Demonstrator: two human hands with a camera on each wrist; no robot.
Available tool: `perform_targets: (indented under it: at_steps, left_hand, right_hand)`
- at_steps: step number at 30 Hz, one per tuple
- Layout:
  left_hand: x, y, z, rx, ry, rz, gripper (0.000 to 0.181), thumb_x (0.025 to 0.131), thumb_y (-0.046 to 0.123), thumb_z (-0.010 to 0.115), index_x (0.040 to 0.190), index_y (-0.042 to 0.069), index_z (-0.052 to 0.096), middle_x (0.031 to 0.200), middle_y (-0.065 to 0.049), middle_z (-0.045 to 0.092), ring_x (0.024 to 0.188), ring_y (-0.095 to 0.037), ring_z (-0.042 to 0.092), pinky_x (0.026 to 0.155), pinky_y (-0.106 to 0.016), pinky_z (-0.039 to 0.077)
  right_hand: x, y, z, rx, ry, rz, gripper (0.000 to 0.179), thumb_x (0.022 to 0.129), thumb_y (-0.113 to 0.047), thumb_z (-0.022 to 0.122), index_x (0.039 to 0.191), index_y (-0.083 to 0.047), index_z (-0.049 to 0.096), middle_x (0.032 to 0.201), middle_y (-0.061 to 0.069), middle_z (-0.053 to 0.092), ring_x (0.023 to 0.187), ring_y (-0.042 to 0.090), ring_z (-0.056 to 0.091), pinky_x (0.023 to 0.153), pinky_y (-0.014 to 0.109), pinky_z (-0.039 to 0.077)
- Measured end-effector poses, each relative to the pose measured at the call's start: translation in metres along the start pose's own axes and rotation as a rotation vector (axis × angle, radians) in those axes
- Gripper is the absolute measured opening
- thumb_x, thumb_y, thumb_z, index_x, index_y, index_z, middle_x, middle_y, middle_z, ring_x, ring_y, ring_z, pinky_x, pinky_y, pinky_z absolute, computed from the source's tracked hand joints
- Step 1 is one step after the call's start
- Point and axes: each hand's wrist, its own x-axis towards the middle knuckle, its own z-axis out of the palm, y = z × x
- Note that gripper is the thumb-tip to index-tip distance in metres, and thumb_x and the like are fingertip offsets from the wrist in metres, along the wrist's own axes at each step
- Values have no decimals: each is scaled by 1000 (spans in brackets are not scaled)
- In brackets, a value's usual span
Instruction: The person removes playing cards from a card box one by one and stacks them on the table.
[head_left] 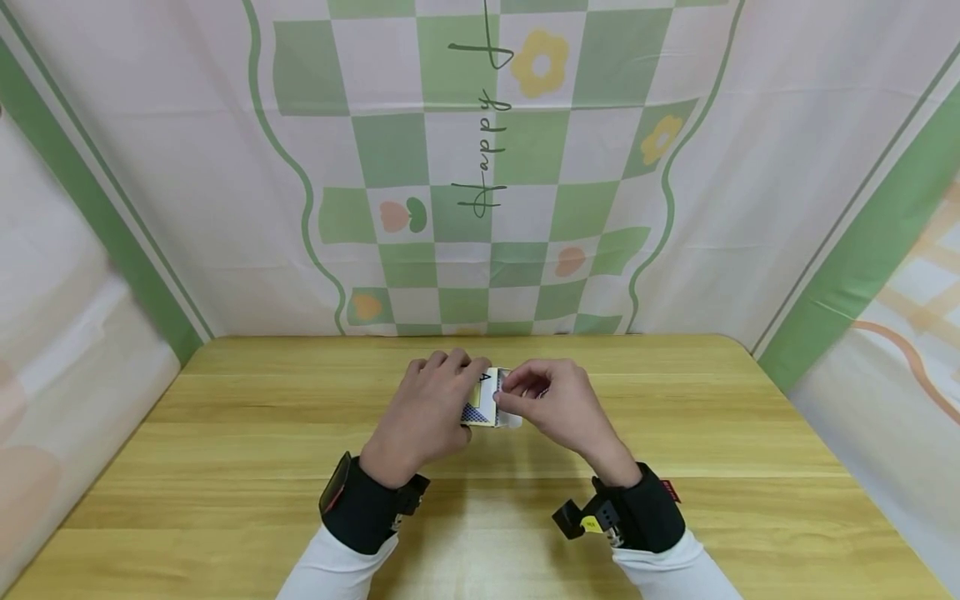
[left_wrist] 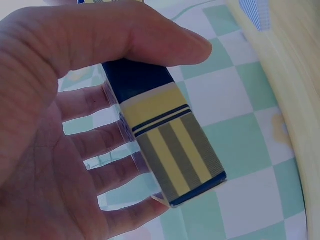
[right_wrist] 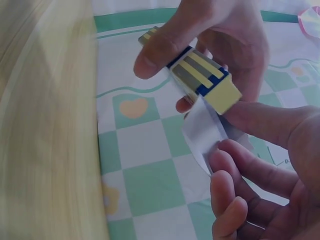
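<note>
A small playing-card box (head_left: 486, 400) with a letter A on its face is held above the table. My left hand (head_left: 427, 404) grips it, with the thumb along one striped narrow side (left_wrist: 172, 140) and the fingers behind the other. At its right end a white flap (right_wrist: 200, 132) stands folded out. My right hand (head_left: 562, 408) pinches this end between thumb and fingers, the fingertips against the flap in the right wrist view. The cream end (right_wrist: 222, 95) shows beside the right thumb. Whether cards are inside cannot be seen.
A light wooden table (head_left: 247, 467) lies under both hands. Behind its far edge hangs a green and white checked cloth (head_left: 465, 150) with flowers and lettering. Cloth walls (head_left: 75, 333) also flank the left and right. Each wrist wears a black band (head_left: 367, 504) with a camera.
</note>
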Motion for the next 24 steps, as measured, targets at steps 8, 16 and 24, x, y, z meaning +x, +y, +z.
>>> perform_targets:
  at_steps: [8, 16, 24]
  left_hand:
    - [1, 1, -1, 12, 6, 7, 72, 60, 19, 75, 127, 18, 48, 111, -2, 51, 105, -27, 50, 87, -46, 38]
    - [0, -1, -4, 3, -13, -6, 72, 61, 19, 75, 128, 18, 47, 112, -1, 51, 105, -26, 50, 87, -47, 37]
    - [-1, -6, -5, -7, -25, -30, 76, 61, 21, 77, 130, 16, 46, 114, -2, 51, 105, -25, 49, 88, -46, 37]
  right_hand:
    - [1, 0, 5, -24, 41, 25, 11, 75, -24, 73, 79, -19, 65, 72, -4, 60, 64, 16, 55, 56, 31, 44]
    - [1, 1, 1, -12, 10, 36, 23, 74, -30, 74, 87, -14, 64, 76, -3, 61, 67, 16, 56, 61, 30, 45]
    - [1, 1, -8, 57, -18, 38, 29, 75, -30, 74, 94, -11, 62, 81, 1, 61, 71, 18, 57, 64, 32, 46]
